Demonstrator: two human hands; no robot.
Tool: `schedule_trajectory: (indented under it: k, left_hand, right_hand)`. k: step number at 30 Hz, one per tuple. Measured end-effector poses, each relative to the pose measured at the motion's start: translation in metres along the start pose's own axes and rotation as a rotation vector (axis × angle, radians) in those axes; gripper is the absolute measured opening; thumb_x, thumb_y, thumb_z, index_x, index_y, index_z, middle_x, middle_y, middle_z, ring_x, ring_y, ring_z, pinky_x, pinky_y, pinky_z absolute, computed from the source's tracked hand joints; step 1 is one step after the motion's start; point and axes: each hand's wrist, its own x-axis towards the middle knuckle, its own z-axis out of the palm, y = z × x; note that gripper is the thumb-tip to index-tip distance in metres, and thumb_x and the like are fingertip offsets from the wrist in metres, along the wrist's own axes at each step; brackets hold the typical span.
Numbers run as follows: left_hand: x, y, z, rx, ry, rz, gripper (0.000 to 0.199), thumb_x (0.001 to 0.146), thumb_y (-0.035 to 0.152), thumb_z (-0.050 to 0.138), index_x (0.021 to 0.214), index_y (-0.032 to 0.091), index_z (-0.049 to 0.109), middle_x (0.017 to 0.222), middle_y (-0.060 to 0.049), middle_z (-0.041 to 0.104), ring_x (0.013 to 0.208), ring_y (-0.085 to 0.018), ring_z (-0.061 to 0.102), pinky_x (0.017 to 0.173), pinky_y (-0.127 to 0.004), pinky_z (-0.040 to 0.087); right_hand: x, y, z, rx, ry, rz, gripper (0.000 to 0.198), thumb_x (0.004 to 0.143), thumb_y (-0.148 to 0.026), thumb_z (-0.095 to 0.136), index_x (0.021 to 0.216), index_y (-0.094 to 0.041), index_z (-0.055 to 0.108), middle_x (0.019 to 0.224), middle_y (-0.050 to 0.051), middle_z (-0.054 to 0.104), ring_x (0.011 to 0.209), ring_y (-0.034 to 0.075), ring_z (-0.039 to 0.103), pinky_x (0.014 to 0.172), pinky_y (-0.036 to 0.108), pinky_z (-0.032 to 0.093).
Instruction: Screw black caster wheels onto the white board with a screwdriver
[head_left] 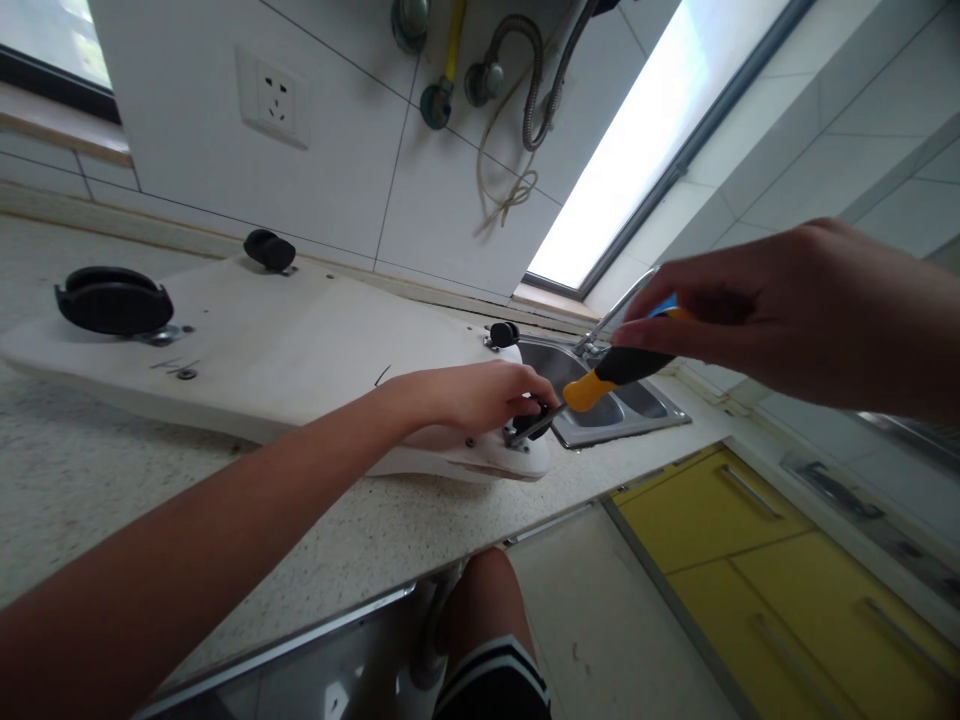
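A long white board (330, 340) lies on the speckled countertop with black caster wheels pointing up at its corners. My left hand (491, 392) is closed around the black caster (534, 418) at the board's near right corner, its fingers partly hiding the wheel. With my right hand (780, 310) I grip a screwdriver (604, 375) that has a yellow, black and blue handle. Its shaft slants down to the metal plate of that same caster; the exact tip contact is too small to tell. Other casters (112, 300) stand at the left end and the far right corner.
Past the board's right end is a steel double sink (570, 385) with a faucet (619, 310). A tiled wall (330, 190) with a socket (276, 97) and pipes rises behind. Yellow drawers (712, 510) are at lower right. My bent knee (487, 600) shows below the counter edge.
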Motion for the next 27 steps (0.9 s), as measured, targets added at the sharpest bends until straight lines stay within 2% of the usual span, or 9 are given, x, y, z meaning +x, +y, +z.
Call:
schedule_trajectory:
  k: [2, 7, 10, 13, 17, 20, 23, 25, 27]
  left_hand:
    - [0.0, 0.0, 0.0, 0.002, -0.008, 0.007, 0.034, 0.111, 0.023, 0.05, 0.134, 0.018, 0.074, 0.122, -0.011, 0.078, 0.094, -0.021, 0.067, 0.084, -0.034, 0.047]
    - [0.001, -0.002, 0.0, -0.012, -0.016, 0.034, 0.036, 0.11, 0.022, 0.05, 0.135, 0.016, 0.074, 0.128, -0.012, 0.077, 0.101, -0.023, 0.068, 0.091, -0.036, 0.048]
    - [0.002, -0.003, 0.001, -0.013, -0.002, 0.035, 0.035, 0.11, 0.021, 0.051, 0.135, 0.016, 0.075, 0.129, -0.013, 0.077, 0.104, -0.024, 0.069, 0.093, -0.037, 0.049]
    - [0.002, -0.004, 0.002, -0.006, 0.012, 0.039, 0.035, 0.11, 0.02, 0.052, 0.136, 0.017, 0.074, 0.133, -0.013, 0.077, 0.109, -0.024, 0.069, 0.094, -0.037, 0.049]
    - [0.0, -0.002, 0.001, -0.002, -0.002, 0.003, 0.037, 0.111, 0.023, 0.051, 0.14, 0.019, 0.073, 0.127, -0.012, 0.078, 0.1, -0.023, 0.069, 0.087, -0.035, 0.048]
    - [0.0, -0.001, 0.0, -0.015, -0.013, -0.008, 0.035, 0.11, 0.022, 0.05, 0.132, 0.018, 0.076, 0.119, -0.011, 0.079, 0.093, -0.021, 0.068, 0.085, -0.035, 0.047]
    - [0.001, -0.002, 0.001, -0.027, -0.01, 0.002, 0.034, 0.11, 0.023, 0.051, 0.133, 0.018, 0.076, 0.124, -0.011, 0.078, 0.1, -0.022, 0.069, 0.089, -0.035, 0.048]
    - [0.002, -0.003, 0.001, -0.016, 0.002, 0.015, 0.035, 0.111, 0.022, 0.051, 0.137, 0.018, 0.075, 0.129, -0.012, 0.077, 0.106, -0.024, 0.069, 0.091, -0.036, 0.048]
    - [0.001, -0.002, 0.001, -0.007, 0.009, 0.019, 0.036, 0.111, 0.021, 0.051, 0.139, 0.016, 0.073, 0.131, -0.013, 0.077, 0.107, -0.024, 0.069, 0.091, -0.036, 0.048]
  right_hand:
    - [-0.003, 0.002, -0.004, 0.079, -0.041, 0.002, 0.063, 0.094, -0.086, 0.057, 0.119, -0.032, 0.077, 0.06, -0.005, 0.059, 0.046, 0.009, 0.042, 0.051, 0.033, 0.035]
    - [-0.005, 0.012, -0.016, 0.125, -0.205, 0.021, 0.063, 0.087, -0.086, 0.066, 0.131, -0.041, 0.074, 0.068, -0.005, 0.067, 0.05, 0.012, 0.053, 0.049, 0.032, 0.042]
    - [0.0, 0.01, -0.01, 0.063, -0.177, 0.052, 0.068, 0.087, -0.093, 0.058, 0.106, -0.032, 0.082, 0.052, -0.005, 0.053, 0.045, 0.011, 0.041, 0.049, 0.034, 0.035]
    - [0.002, 0.002, 0.0, -0.007, -0.096, 0.02, 0.078, 0.092, -0.093, 0.047, 0.076, -0.023, 0.078, 0.044, -0.003, 0.046, 0.041, 0.009, 0.034, 0.051, 0.037, 0.029]
    - [-0.006, -0.01, -0.002, 0.01, -0.035, 0.025, 0.049, 0.106, -0.068, 0.053, 0.119, -0.029, 0.078, 0.054, -0.005, 0.056, 0.044, 0.01, 0.041, 0.057, 0.035, 0.031]
    - [-0.008, -0.005, -0.01, 0.066, -0.164, 0.026, 0.045, 0.103, -0.065, 0.062, 0.137, -0.036, 0.071, 0.065, -0.004, 0.066, 0.048, 0.012, 0.05, 0.058, 0.035, 0.037]
    - [-0.001, 0.007, -0.007, 0.061, -0.242, 0.048, 0.059, 0.093, -0.083, 0.06, 0.121, -0.035, 0.078, 0.055, -0.005, 0.057, 0.045, 0.013, 0.045, 0.05, 0.034, 0.034]
    - [0.005, 0.011, 0.0, 0.028, -0.2, 0.065, 0.075, 0.09, -0.095, 0.046, 0.096, -0.028, 0.08, 0.047, -0.003, 0.048, 0.04, 0.013, 0.042, 0.046, 0.035, 0.031]
    - [0.007, 0.01, 0.004, -0.002, -0.146, 0.058, 0.084, 0.092, -0.097, 0.036, 0.081, -0.024, 0.077, 0.046, -0.001, 0.05, 0.039, 0.013, 0.044, 0.047, 0.036, 0.033]
